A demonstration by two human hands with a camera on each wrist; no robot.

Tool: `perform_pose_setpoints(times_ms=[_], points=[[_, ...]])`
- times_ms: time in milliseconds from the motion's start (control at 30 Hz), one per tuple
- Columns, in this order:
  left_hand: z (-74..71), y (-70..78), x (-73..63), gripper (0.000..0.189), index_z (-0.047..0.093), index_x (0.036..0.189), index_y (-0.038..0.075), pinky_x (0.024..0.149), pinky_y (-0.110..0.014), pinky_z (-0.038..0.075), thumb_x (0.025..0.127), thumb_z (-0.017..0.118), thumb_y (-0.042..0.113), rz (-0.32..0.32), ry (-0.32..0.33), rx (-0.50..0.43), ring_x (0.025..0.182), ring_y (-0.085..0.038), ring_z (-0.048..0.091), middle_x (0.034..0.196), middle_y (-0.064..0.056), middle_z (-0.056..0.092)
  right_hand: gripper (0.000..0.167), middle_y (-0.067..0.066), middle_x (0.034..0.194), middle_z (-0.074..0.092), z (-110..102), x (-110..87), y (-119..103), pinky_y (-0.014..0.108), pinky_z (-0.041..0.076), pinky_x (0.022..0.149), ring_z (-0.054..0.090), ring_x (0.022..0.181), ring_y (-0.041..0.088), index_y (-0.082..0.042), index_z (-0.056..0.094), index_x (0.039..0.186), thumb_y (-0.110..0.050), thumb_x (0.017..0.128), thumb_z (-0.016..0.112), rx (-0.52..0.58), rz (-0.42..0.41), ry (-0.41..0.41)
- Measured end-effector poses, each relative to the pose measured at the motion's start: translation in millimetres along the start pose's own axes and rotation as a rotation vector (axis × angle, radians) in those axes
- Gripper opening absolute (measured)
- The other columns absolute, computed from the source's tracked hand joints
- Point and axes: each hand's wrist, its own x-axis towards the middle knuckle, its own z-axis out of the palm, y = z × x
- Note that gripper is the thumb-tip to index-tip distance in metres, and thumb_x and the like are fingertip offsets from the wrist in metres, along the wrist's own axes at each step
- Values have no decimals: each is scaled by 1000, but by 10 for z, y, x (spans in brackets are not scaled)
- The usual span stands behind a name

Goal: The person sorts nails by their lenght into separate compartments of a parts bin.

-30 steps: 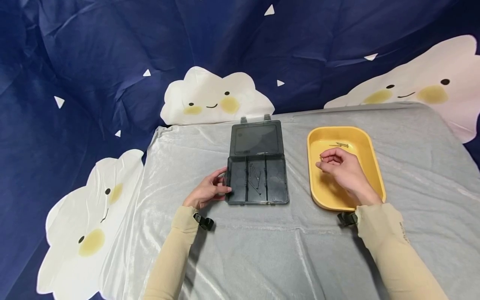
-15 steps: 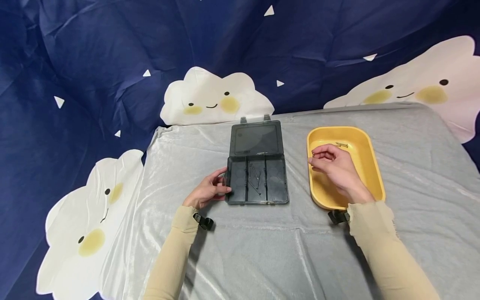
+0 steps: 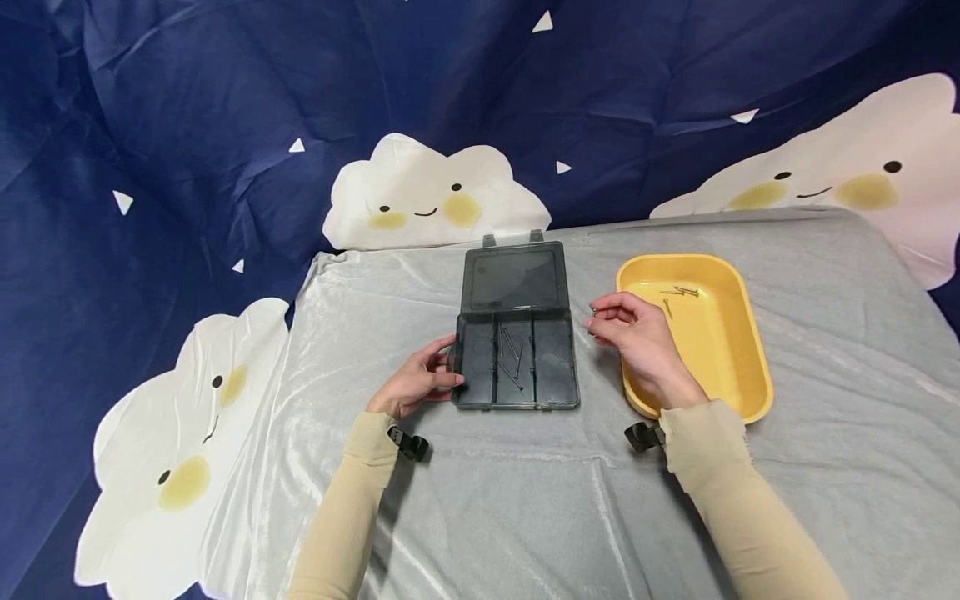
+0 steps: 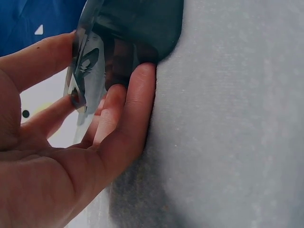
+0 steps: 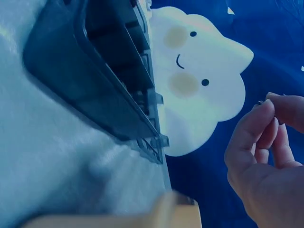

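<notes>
In the head view, a dark translucent compartment box (image 3: 555, 362) lies with its lid (image 3: 514, 279) laid back. Several long, thin screws (image 3: 512, 379) lie in its middle compartment. My left hand (image 3: 416, 379) grips the box's left wall, thumb at the rim and fingers along the outside, as the left wrist view also shows. My right hand (image 3: 637, 337) pinches a small metal screw (image 3: 593, 312) between thumb and fingertips, over the cloth between box and tray. Most of that screw is hidden by the fingers; only a tip shows in the right wrist view.
A yellow tray (image 3: 756, 367) stands to the right of the box, with several screws (image 3: 681, 291) near its far end. Grey cloth (image 3: 525, 500) covers the table. Behind hangs a dark blue curtain (image 3: 450, 75) with white clouds.
My right hand has moved left from over the tray, past its left rim, carrying the screw toward the box. The left hand and the box have stayed put.
</notes>
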Motion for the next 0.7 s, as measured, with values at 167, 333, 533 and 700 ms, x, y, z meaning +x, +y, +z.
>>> perform_pose_setpoints(times_ms=[167, 333, 533, 700], points=[[-7, -12, 12, 84, 32, 152, 26, 66, -29, 57, 83, 69, -5, 3, -4, -6, 89, -19, 63, 129, -20, 48, 18, -6, 78, 62, 104, 3, 48, 18, 55, 66, 59, 71, 4, -9, 61, 96, 2, 84, 69, -63, 29, -3], [-12, -14, 15, 83, 32, 151, 27, 66, -29, 56, 83, 69, -4, 5, -5, 1, 89, -18, 63, 131, -20, 47, 19, -9, 78, 61, 202, 9, 106, 18, 54, 66, 59, 70, 2, -6, 60, 99, 0, 84, 69, -164, 53, 26], [-13, -15, 13, 83, 33, 151, 28, 65, -29, 56, 83, 69, -4, 2, -3, 2, 89, -17, 64, 131, -19, 46, 20, -11, 76, 60, 285, 26, 204, 15, 53, 68, 58, 70, 0, 0, 59, 101, 1, 83, 68, -192, 83, 53], [-13, -23, 15, 83, 33, 151, 27, 65, -28, 56, 83, 69, -5, 1, -1, -5, 88, -17, 64, 130, -19, 47, 26, -10, 74, 60, 311, 43, 290, 13, 50, 65, 58, 67, -3, 5, 59, 106, -3, 83, 68, -301, 107, 62]])
